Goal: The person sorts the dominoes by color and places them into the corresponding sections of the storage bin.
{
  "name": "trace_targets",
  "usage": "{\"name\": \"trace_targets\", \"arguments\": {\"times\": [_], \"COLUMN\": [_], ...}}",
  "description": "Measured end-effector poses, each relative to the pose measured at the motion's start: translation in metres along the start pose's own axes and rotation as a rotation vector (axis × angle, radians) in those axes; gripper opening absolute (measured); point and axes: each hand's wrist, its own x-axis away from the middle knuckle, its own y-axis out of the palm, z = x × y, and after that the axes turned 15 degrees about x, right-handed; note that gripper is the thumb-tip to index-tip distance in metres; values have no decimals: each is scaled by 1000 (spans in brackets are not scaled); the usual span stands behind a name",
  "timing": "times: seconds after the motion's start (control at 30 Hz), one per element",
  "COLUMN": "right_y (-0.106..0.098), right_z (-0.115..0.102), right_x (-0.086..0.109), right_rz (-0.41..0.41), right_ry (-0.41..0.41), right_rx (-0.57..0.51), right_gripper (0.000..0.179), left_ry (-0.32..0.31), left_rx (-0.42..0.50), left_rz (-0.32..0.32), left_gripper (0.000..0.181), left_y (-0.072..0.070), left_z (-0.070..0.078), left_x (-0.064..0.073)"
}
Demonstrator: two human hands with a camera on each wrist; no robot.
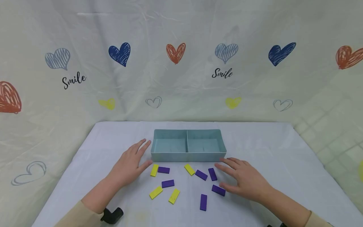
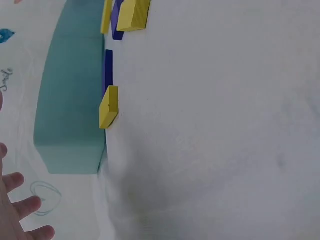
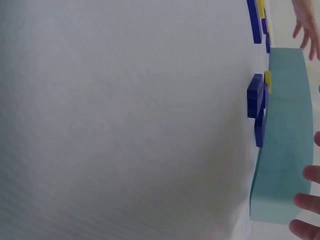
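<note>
My left hand (image 1: 128, 165) is spread beside the left end of a teal two-compartment box (image 1: 188, 157), with nothing in its fingers. Its thumb tip is close to a yellow block (image 1: 154, 170) that lies beside a purple block (image 1: 164, 170). My right hand (image 1: 244, 178) hovers with loosely spread fingers near the box's front right corner, also holding nothing. Below its fingers lie a purple block (image 1: 212, 174) and another purple block (image 1: 218, 190), the latter by the thumb. In the right wrist view, fingertips (image 3: 306, 202) overlap the box's near end.
More blocks lie scattered in front of the box: a yellow block (image 1: 189, 169), a purple block (image 1: 203, 202) and several others. A white cloth covers the table (image 1: 255, 138). Behind it hangs a sheet (image 1: 195, 85) printed with hearts. Black gear (image 1: 112, 216) sits at the left wrist.
</note>
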Motion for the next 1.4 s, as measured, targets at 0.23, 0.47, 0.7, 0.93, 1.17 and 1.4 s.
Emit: {"name": "trace_targets", "arguments": {"times": [0.23,0.47,0.7,0.93,1.17,1.4], "right_y": [0,4,9,10,11,8], "right_z": [-6,-10,-15,-17,-16,-12], "right_x": [-3,-4,-7,-8,-8,-4], "right_rz": [-186,-236,-293,-262,-258,-260], "right_ry": [4,-36,-80,-129,-139,-146], "right_rx": [-187,-253,-274,-294,-304,-301], "right_gripper": [56,44,42,40,36,38], "left_ry": [-36,-60,-89,-114,-132,-167], "left_rx": [64,93,109,180,234,282], "left_rz": [-5,-29,-84,-143,-173,-206], "left_gripper": [77,76,76,78,77,78], "left_y": [2,1,1,3,8,12], "left_z": [-5,-8,-12,-19,-23,-22], "left_x": [-10,-18,-27,-33,-36,-40]}}
